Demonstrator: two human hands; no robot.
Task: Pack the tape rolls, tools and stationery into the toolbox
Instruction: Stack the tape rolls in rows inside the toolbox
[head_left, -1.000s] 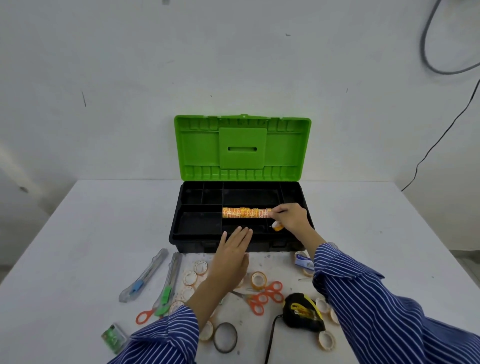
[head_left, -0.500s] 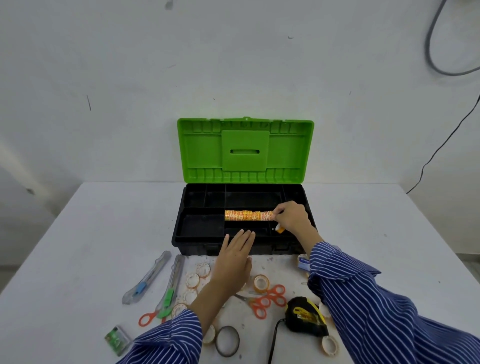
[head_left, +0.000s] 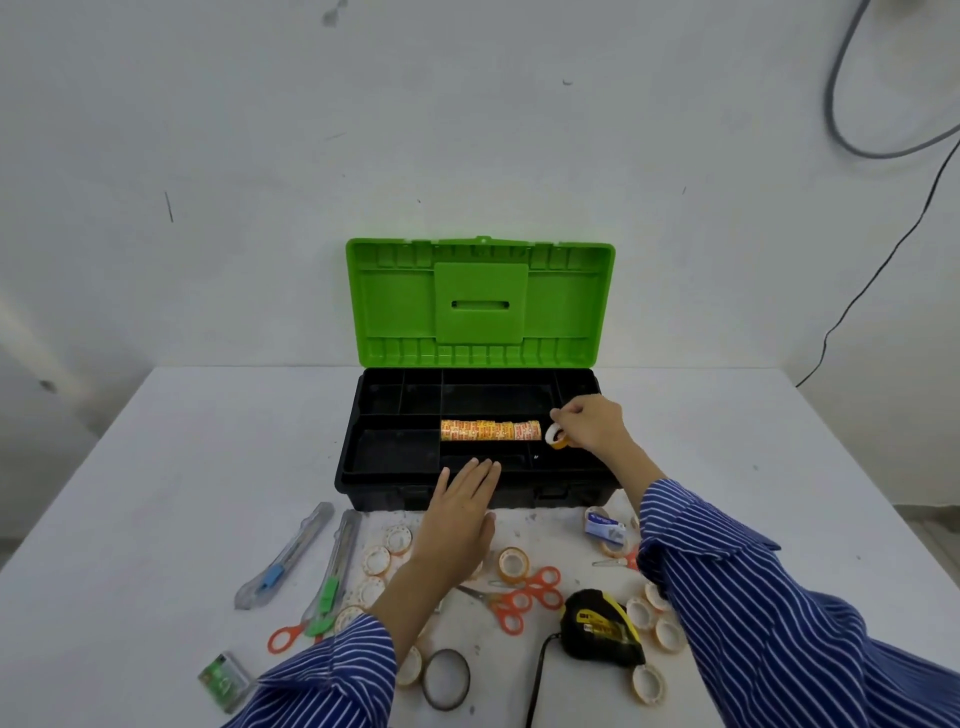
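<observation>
Toolbox (head_left: 387, 486) with green lid (head_left: 480, 304) raised, at the far middle of the white table (head_left: 156, 467); packing is judged to be at an early stage. One row of small tape rolls (head_left: 491, 429) lies on edge in a middle compartment of the black tray, the other visible compartments showing nothing. The right hand (head_left: 589, 428) hovers at the row's right end, fingers curled and pinching a single tape roll (head_left: 556, 435), which sits just beside the last roll and appears about to join the row. The left hand (head_left: 460, 512) lies flat, fingers straight and together, its tips over the box's front edge; contact cannot be confirmed. Left to pack, all on the table in front of the box: loose tape rolls (head_left: 514, 564) scattered at the centre and right, two utility knives (head_left: 288, 553), orange scissors (head_left: 524, 597), a black and yellow tape measure (head_left: 597, 626), a dark ring of tape (head_left: 445, 678), a small green box (head_left: 222, 678) and a small blue-and-white pack (head_left: 602, 525).
</observation>
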